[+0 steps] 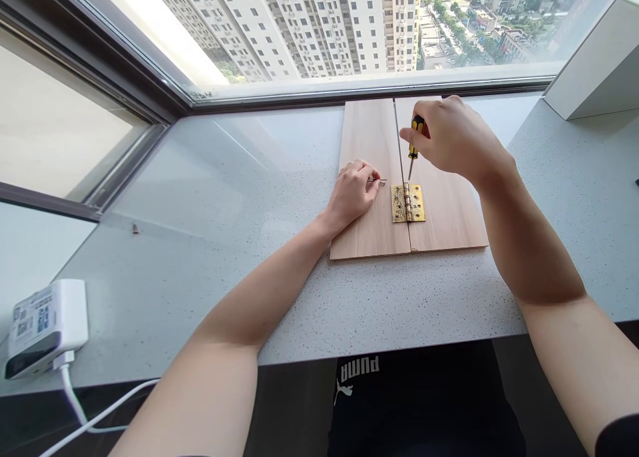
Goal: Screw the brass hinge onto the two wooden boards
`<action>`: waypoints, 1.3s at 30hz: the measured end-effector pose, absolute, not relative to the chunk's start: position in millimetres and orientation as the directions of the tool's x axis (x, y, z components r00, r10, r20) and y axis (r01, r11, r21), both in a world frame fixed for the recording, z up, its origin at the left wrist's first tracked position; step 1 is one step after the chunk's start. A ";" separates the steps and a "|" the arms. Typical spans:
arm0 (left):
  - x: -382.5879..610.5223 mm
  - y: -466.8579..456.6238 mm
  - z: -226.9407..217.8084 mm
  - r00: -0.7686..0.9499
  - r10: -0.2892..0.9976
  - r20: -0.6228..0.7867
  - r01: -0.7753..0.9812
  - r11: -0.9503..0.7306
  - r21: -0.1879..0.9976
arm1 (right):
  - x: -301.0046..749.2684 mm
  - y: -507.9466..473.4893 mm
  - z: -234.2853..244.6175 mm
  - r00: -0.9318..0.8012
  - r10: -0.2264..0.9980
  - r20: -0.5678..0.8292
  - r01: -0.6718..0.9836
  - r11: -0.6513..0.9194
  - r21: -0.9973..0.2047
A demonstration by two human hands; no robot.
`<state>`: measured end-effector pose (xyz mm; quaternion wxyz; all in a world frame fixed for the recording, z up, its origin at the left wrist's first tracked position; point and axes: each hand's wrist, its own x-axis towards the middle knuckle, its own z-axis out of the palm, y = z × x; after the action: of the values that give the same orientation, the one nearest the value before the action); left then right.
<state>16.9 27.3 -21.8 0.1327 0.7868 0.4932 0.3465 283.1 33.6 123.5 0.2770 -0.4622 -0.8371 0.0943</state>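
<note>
screwdriver (pixel 413 152) in right grip (pixel 452 141), over hinge (pixel 408 203)

Pale speckled counter (pixel 210 197) spans the frame, left to right. Window (pixel 299 18) along the top; dark frame (pixel 100 78) runs diagonally at upper left. Outside: white towers (pixel 359 24) at top centre, trees (pixel 449 24) and low roofs at upper right. White box (pixel 599 64) at the upper right corner, resting on the counter. White device (pixel 44 324) with a printed label at lower left, on the counter edge; white cable (pixel 74 404) trails from it below the edge. Small brown piece (pixel 134 229) lies alone at left, too small to tell. Black fabric (pixel 424 404) with white logo at bottom centre.
</note>
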 end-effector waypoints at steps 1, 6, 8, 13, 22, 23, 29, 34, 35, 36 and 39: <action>17.3 27.2 -21.8 0.271 0.868 0.417 0.680 -0.479 0.555 | 283.0 33.3 124.1 -0.420 0.823 0.382 0.718 0.559 -0.415; 19.8 26.5 -23.4 0.245 0.864 0.440 0.658 -0.481 0.579 | 280.9 28.4 131.9 -0.396 0.830 0.392 0.724 0.545 -0.423; 20.6 24.8 -23.4 0.238 0.866 0.440 0.644 -0.479 0.596 | 279.9 24.7 136.4 -0.398 0.819 0.412 0.709 0.560 -0.428; 21.4 12.8 -17.5 0.285 0.849 0.445 0.626 -0.516 0.585 | 278.9 -0.8 148.6 -0.391 0.809 0.438 0.706 0.569 -0.421; 38.7 -17.7 -7.5 0.341 0.832 0.437 0.502 -0.554 0.664 | 298.7 -38.1 143.8 -0.416 0.793 0.445 0.640 0.603 -0.476; 40.2 -20.1 -8.2 0.344 0.838 0.424 0.497 -0.546 0.675 | 299.9 -36.2 143.4 -0.410 0.796 0.445 0.645 0.598 -0.476; 35.4 -24.8 -16.5 0.307 0.867 0.392 0.452 -0.495 0.742 | 297.1 -31.3 142.8 -0.402 0.821 0.405 0.647 0.568 -0.509; 30.5 -25.0 -20.4 0.269 0.900 0.344 0.381 -0.427 0.820 | 297.8 -34.4 139.8 -0.422 0.816 0.395 0.634 0.577 -0.515; 30.5 -25.4 -20.7 0.262 0.907 0.329 0.368 -0.409 0.835 | 298.4 -34.9 140.8 -0.422 0.819 0.389 0.636 0.573 -0.517; 30.7 -25.7 -20.8 0.258 0.914 0.313 0.355 -0.391 0.849 | 298.9 -35.4 142.4 -0.421 0.825 0.377 0.642 0.565 -0.518; 31.9 -26.5 -19.9 0.263 0.924 0.276 0.337 -0.356 0.872 | 299.5 -37.1 148.9 -0.422 0.840 0.342 0.660 0.543 -0.519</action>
<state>31.9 -26.5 -19.9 0.3543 0.7114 0.4431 0.4147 299.5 -37.1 148.9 0.2907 -0.4523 -0.8288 0.1547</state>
